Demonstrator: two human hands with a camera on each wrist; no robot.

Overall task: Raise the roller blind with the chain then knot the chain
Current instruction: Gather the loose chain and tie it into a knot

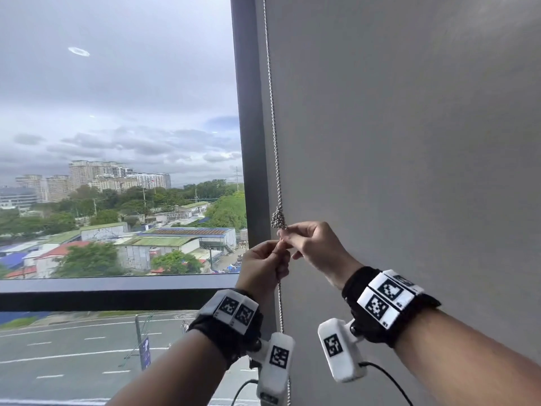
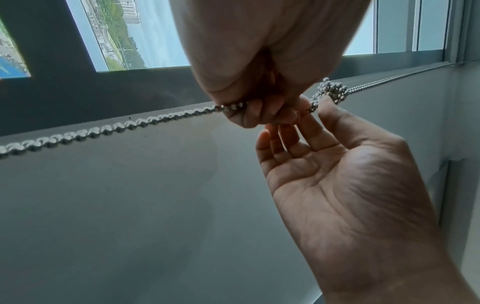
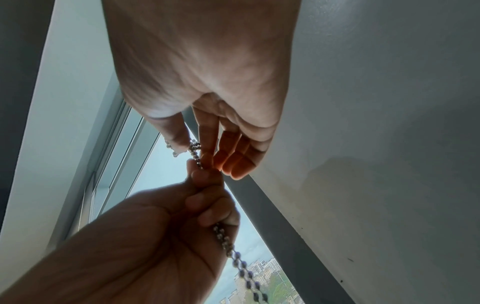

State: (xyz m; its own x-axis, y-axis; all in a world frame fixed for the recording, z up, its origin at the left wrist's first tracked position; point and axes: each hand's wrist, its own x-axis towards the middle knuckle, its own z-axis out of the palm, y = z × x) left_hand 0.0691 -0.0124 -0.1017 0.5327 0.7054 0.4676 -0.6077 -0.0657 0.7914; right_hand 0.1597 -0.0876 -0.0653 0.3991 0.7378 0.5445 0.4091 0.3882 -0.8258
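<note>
A metal bead chain (image 1: 273, 127) hangs doubled and twisted along the grey wall next to the window frame. A tight knot (image 1: 278, 219) sits in it at about hand height. My right hand (image 1: 285, 232) pinches the chain just under the knot with thumb and forefinger, its other fingers straight (image 3: 233, 160). Directly below, my left hand (image 1: 278, 250) grips the chain in a fist (image 2: 259, 112). The chain leaves that fist and hangs on down (image 3: 233, 253). The knot (image 2: 332, 92) shows beside my right thumb. The roller blind itself is out of view.
A dark window post (image 1: 248, 127) stands just left of the chain, and a dark horizontal rail (image 1: 117, 294) crosses the glass at wrist height. The plain grey wall (image 1: 409, 142) fills the right side. City buildings and a road lie beyond the glass.
</note>
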